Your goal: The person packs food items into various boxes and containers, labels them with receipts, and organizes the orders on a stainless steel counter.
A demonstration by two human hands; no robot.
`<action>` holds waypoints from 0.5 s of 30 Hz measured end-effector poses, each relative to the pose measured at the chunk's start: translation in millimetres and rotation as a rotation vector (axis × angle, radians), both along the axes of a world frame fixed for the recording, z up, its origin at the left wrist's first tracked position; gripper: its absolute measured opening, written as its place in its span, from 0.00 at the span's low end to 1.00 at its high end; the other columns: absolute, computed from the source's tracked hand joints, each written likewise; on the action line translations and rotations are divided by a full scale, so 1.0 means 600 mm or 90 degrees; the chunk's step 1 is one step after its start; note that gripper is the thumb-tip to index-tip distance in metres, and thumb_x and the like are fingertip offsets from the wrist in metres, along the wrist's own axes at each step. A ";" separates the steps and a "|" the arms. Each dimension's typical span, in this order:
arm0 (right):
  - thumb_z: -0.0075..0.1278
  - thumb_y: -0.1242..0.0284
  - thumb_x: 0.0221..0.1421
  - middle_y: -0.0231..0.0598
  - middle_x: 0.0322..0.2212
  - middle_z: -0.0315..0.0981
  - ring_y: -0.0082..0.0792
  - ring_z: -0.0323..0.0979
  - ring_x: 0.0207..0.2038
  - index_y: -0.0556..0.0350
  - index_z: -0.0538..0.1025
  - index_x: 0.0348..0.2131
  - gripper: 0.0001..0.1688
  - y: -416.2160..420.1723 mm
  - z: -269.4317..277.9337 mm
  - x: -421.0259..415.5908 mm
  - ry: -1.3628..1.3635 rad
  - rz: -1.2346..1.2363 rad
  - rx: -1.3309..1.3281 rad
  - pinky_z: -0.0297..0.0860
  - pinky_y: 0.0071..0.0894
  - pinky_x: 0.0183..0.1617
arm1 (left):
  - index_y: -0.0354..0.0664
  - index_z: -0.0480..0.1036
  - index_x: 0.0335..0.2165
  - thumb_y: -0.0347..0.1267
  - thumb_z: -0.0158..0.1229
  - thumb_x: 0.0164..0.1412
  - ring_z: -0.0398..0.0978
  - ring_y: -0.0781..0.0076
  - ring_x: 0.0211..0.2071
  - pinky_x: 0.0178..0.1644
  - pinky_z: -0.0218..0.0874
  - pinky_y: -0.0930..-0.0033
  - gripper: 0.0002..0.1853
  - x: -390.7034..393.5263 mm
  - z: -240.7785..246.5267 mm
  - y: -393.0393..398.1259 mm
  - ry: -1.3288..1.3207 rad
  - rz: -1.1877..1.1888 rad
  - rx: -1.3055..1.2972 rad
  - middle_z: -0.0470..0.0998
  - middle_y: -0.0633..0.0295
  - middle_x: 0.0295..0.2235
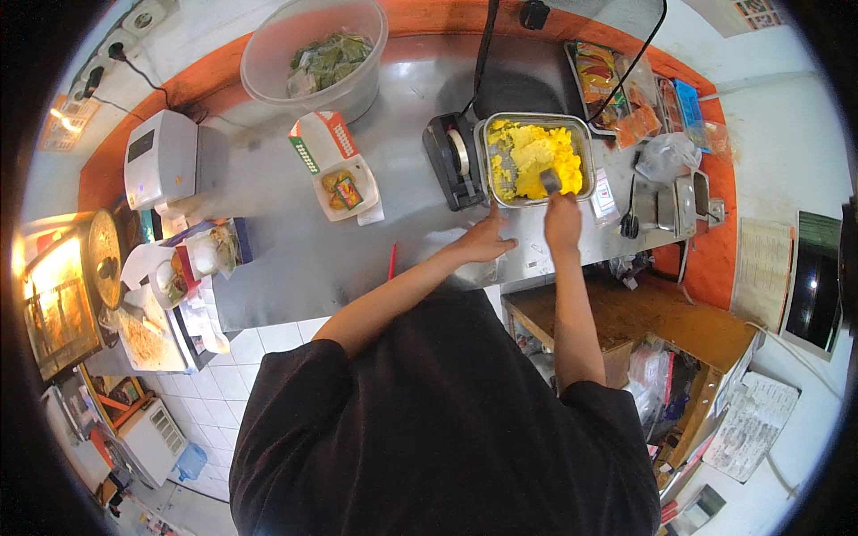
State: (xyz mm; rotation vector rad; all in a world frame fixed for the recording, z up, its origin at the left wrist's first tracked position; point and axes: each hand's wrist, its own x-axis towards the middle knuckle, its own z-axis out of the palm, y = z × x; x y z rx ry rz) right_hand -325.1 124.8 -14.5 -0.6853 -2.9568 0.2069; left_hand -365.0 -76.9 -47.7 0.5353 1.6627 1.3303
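Note:
My right hand [563, 218] is closed around the handle of a small dark scoop or spatula [550, 181], its head resting on a bright yellow crumbly food [536, 151]. That food lies in a rectangular metal basket tray [588, 144] on the steel counter. My left hand [486, 238] is just below the tray's near left corner, its fingers spread; one finger reaches the rim, and whether it touches is unclear. Left of the tray stands a black tape dispenser [446, 161]. Farther left, an open takeaway box [322, 161] holds fried pieces and a small sachet.
A large clear plastic tub [315, 100] with green-filled bags stands at the back. Scissors [629, 224], metal containers [657, 208] and a plastic bag [668, 157] lie to the right. A red pen [393, 261] is near the front edge. A label printer [161, 161] stands left. Cables hang above the tray.

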 end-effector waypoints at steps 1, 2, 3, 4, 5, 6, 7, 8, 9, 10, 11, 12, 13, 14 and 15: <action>0.52 0.78 0.54 0.59 0.31 0.75 0.59 0.75 0.36 0.61 0.79 0.31 0.05 -0.013 -0.008 -0.004 -0.027 -0.017 -0.001 0.71 0.56 0.39 | 0.26 0.20 0.65 0.38 0.64 0.59 0.79 0.56 0.46 0.49 0.72 0.64 0.62 0.000 -0.008 0.011 -0.014 0.008 0.016 0.62 0.35 0.60; 0.52 0.78 0.53 0.59 0.30 0.75 0.60 0.75 0.36 0.61 0.79 0.31 0.05 -0.016 -0.012 -0.012 -0.026 0.004 -0.019 0.72 0.55 0.39 | 0.25 0.19 0.64 0.38 0.65 0.59 0.79 0.56 0.46 0.49 0.72 0.64 0.63 0.000 -0.016 0.019 -0.027 0.018 0.032 0.60 0.34 0.61; 0.53 0.79 0.53 0.60 0.29 0.76 0.61 0.75 0.36 0.61 0.80 0.31 0.06 -0.016 -0.020 -0.016 -0.027 0.021 -0.039 0.72 0.55 0.39 | 0.25 0.17 0.64 0.39 0.65 0.59 0.78 0.55 0.47 0.49 0.72 0.64 0.64 0.001 -0.013 0.022 -0.044 0.023 0.046 0.58 0.32 0.62; 0.53 0.79 0.52 0.60 0.28 0.76 0.62 0.75 0.36 0.61 0.80 0.31 0.06 -0.012 -0.027 -0.022 -0.028 0.039 -0.059 0.73 0.54 0.39 | 0.23 0.17 0.63 0.38 0.65 0.58 0.79 0.55 0.46 0.48 0.72 0.65 0.65 -0.002 -0.010 0.025 -0.048 0.023 0.056 0.55 0.30 0.62; 0.53 0.79 0.52 0.58 0.27 0.77 0.59 0.76 0.33 0.62 0.80 0.31 0.06 -0.003 -0.038 -0.032 -0.026 0.067 -0.083 0.73 0.52 0.37 | 0.21 0.17 0.62 0.37 0.65 0.57 0.79 0.55 0.46 0.48 0.72 0.65 0.65 -0.008 -0.007 0.028 -0.052 0.023 0.065 0.53 0.27 0.63; 0.53 0.79 0.52 0.57 0.25 0.77 0.57 0.77 0.31 0.62 0.80 0.31 0.06 0.000 -0.045 -0.048 -0.022 0.097 -0.110 0.74 0.49 0.35 | 0.19 0.17 0.62 0.37 0.65 0.56 0.79 0.56 0.45 0.48 0.72 0.66 0.65 -0.013 -0.006 0.027 -0.056 0.027 0.074 0.50 0.25 0.63; 0.54 0.79 0.52 0.56 0.23 0.78 0.54 0.78 0.28 0.63 0.80 0.31 0.06 0.002 -0.050 -0.056 -0.019 0.127 -0.136 0.74 0.46 0.33 | 0.18 0.17 0.61 0.37 0.65 0.56 0.79 0.56 0.45 0.47 0.72 0.66 0.65 -0.017 -0.011 0.026 -0.055 0.021 0.060 0.50 0.25 0.63; 0.53 0.78 0.53 0.54 0.22 0.78 0.49 0.78 0.25 0.65 0.80 0.31 0.06 0.006 -0.050 -0.054 -0.030 0.090 -0.224 0.74 0.44 0.31 | 0.18 0.17 0.61 0.36 0.66 0.56 0.79 0.56 0.46 0.47 0.73 0.66 0.66 -0.021 -0.014 0.024 -0.053 0.016 0.046 0.50 0.25 0.63; 0.53 0.78 0.54 0.52 0.21 0.78 0.45 0.78 0.23 0.67 0.79 0.30 0.07 0.005 -0.032 -0.060 -0.043 0.058 -0.309 0.73 0.42 0.29 | 0.17 0.17 0.61 0.36 0.66 0.55 0.79 0.57 0.46 0.46 0.73 0.67 0.66 -0.026 -0.010 0.022 -0.052 0.017 0.036 0.50 0.25 0.63; 0.52 0.77 0.56 0.51 0.20 0.78 0.40 0.79 0.20 0.69 0.79 0.30 0.09 0.003 -0.018 -0.064 -0.057 0.025 -0.393 0.73 0.40 0.28 | 0.17 0.17 0.61 0.36 0.66 0.55 0.79 0.57 0.46 0.46 0.73 0.67 0.66 -0.032 -0.006 0.019 -0.069 0.018 0.044 0.50 0.24 0.63; 0.53 0.76 0.56 0.49 0.19 0.78 0.39 0.78 0.19 0.69 0.79 0.30 0.09 0.003 -0.019 -0.063 -0.041 0.002 -0.426 0.72 0.38 0.26 | 0.17 0.17 0.61 0.37 0.66 0.55 0.79 0.57 0.46 0.46 0.73 0.68 0.66 -0.037 -0.003 0.016 -0.086 0.019 0.054 0.49 0.24 0.63; 0.53 0.76 0.57 0.47 0.19 0.78 0.38 0.77 0.17 0.69 0.78 0.31 0.09 0.005 -0.018 -0.055 -0.025 -0.025 -0.456 0.72 0.36 0.25 | 0.17 0.17 0.61 0.37 0.66 0.55 0.79 0.57 0.46 0.46 0.73 0.68 0.67 -0.039 0.006 0.014 -0.104 0.017 0.065 0.49 0.24 0.63; 0.54 0.76 0.58 0.46 0.18 0.78 0.36 0.76 0.15 0.69 0.78 0.31 0.09 0.004 -0.014 -0.054 -0.007 -0.046 -0.488 0.71 0.34 0.24 | 0.22 0.20 0.63 0.36 0.66 0.56 0.79 0.57 0.47 0.47 0.73 0.67 0.64 -0.036 -0.014 0.019 -0.104 0.024 0.078 0.51 0.28 0.63; 0.51 0.77 0.60 0.47 0.21 0.77 0.36 0.75 0.15 0.69 0.78 0.34 0.08 -0.005 -0.013 -0.047 0.003 -0.051 -0.432 0.71 0.34 0.24 | 0.27 0.23 0.65 0.35 0.66 0.57 0.78 0.57 0.48 0.48 0.73 0.66 0.62 -0.029 -0.037 0.024 -0.104 0.030 0.092 0.52 0.31 0.64; 0.50 0.78 0.60 0.48 0.23 0.77 0.38 0.76 0.18 0.69 0.77 0.34 0.08 -0.017 -0.007 -0.047 0.030 -0.043 -0.386 0.71 0.36 0.26 | 0.32 0.26 0.67 0.34 0.66 0.58 0.77 0.57 0.49 0.49 0.73 0.65 0.59 -0.027 -0.054 0.028 -0.102 0.038 0.103 0.53 0.35 0.64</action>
